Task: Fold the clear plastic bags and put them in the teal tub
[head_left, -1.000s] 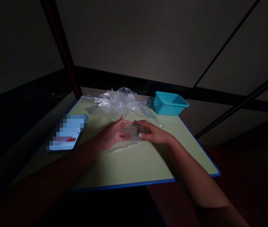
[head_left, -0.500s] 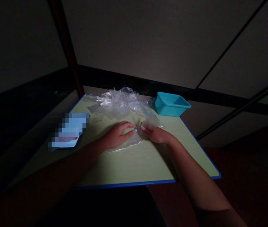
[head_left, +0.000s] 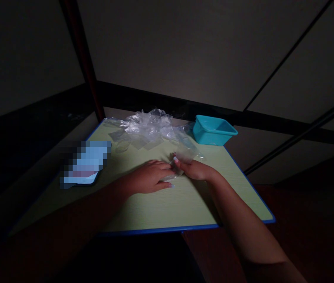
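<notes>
Between thumb and fingers, my right hand [head_left: 198, 169] grips a clear plastic bag [head_left: 187, 155] near the middle of the table [head_left: 143, 212]. Part of the bag is hidden behind that hand. My left hand [head_left: 147, 177] lies low over the tabletop with fingers stretched out and thumb apart. Its fingertips reach the bag's left part, close to the right thumb. Beyond both hands, a loose heap of clear plastic bags [head_left: 149, 125] spreads over the far side of the table.
A turquoise plastic basket [head_left: 214, 135] stands at the table's far right corner. On the left lies a phone [head_left: 88, 165] with a lit, blurred screen. Blue edging runs round the tabletop, and dark-trimmed panels [head_left: 167, 51] rise behind it.
My left hand has moved slightly right and nearer to me, its fingers extending from a curled pose. The bag's left part, earlier spread out beneath it, is now gathered toward my right hand.
</notes>
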Demonstrator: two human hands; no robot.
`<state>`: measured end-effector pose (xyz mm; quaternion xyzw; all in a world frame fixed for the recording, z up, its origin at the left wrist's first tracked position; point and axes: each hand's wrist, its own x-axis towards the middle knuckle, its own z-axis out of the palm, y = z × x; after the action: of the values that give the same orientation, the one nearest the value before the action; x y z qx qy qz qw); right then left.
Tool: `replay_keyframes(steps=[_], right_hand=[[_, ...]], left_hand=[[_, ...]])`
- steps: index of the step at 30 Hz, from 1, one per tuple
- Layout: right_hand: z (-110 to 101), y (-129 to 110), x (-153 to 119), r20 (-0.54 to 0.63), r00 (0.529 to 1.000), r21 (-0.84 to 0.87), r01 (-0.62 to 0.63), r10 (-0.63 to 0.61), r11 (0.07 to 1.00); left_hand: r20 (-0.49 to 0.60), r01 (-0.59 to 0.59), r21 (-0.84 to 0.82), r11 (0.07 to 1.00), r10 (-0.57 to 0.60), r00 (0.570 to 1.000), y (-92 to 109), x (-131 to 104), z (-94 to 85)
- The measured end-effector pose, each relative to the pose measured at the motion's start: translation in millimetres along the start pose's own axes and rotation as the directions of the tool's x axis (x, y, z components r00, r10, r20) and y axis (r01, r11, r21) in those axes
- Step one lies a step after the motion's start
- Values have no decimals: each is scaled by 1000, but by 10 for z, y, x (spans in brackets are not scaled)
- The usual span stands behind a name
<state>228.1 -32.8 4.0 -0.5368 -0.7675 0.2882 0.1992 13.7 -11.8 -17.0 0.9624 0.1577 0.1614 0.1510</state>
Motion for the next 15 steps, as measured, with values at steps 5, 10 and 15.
replay_keyframes(steps=[5,10,15], right_hand=[[91,-104,29,-3,992,156,-122,124,980],[231,-215,52,9,998,318,-67,68,946],[258,-227,55,-26,999,241,-12,19,970]], left_hand=[[11,-9,67,998,8,1000,14,3,24],[-15,5,16,1000,-4,1000,12,-3,61],[-9,23,8,1000,-23,1000,33,-8,46]])
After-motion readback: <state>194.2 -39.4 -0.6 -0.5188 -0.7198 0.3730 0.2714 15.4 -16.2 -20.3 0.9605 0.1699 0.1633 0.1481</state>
